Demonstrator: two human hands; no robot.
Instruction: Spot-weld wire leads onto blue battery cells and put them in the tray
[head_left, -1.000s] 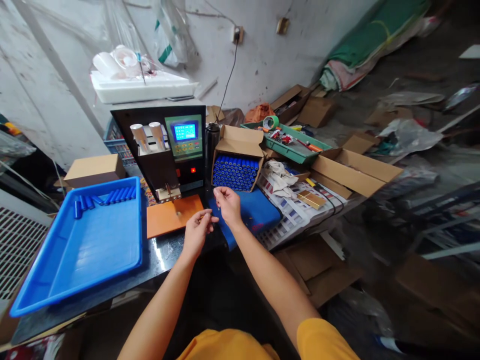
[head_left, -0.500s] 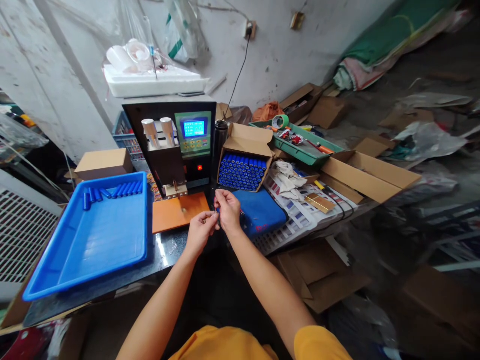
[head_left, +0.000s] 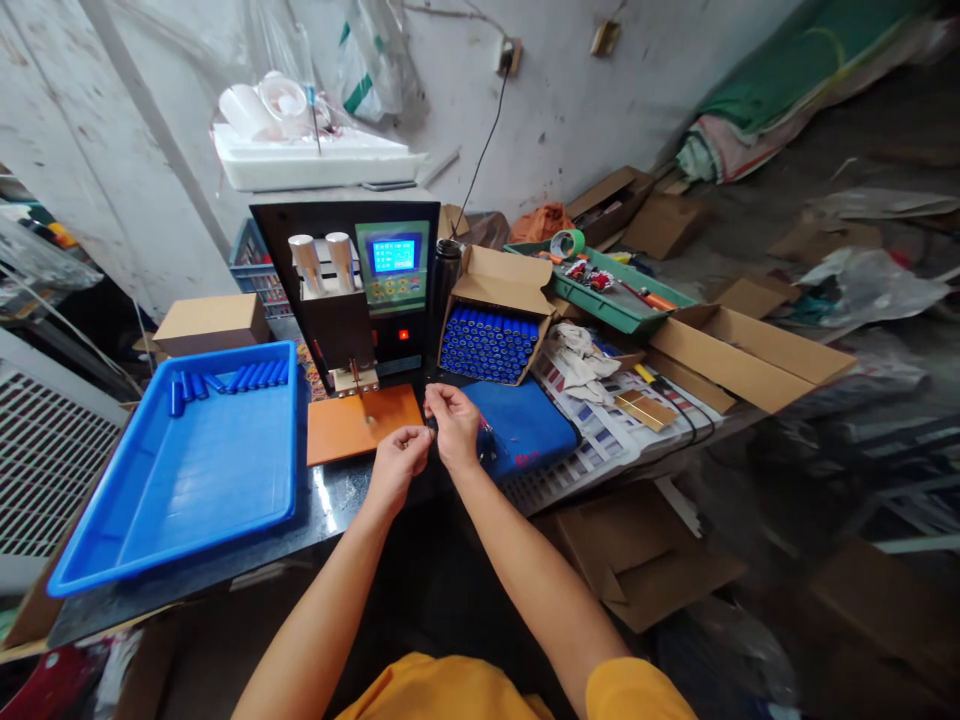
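My left hand [head_left: 403, 458] is closed in a pinch just in front of an orange board [head_left: 352, 430]. Beside it, my right hand [head_left: 453, 422] also pinches, its fingertips a little higher. What the fingers hold is too small to make out. Behind the board stands a black spot welding machine [head_left: 405, 345] with a lit screen and two electrode tips over the board. To the right of my right hand lies a blue pouch [head_left: 529, 425], with thin wires [head_left: 486, 435] at its left end. An open carton of blue cylindrical cells [head_left: 489, 345] stands behind the pouch.
A blue tray [head_left: 187, 500] on the left holds several blue cells [head_left: 255, 376] at its back. Right of the carton are a green tray [head_left: 637, 315] with tape and parts, a white cloth [head_left: 581, 365] and an open cardboard box [head_left: 750, 355]. A dark bottle [head_left: 446, 275] stands beside the machine.
My hands have drawn slightly apart at the fingertips, both still pinching. The wires at the pouch's left end show more plainly. The whole view has shifted a little.
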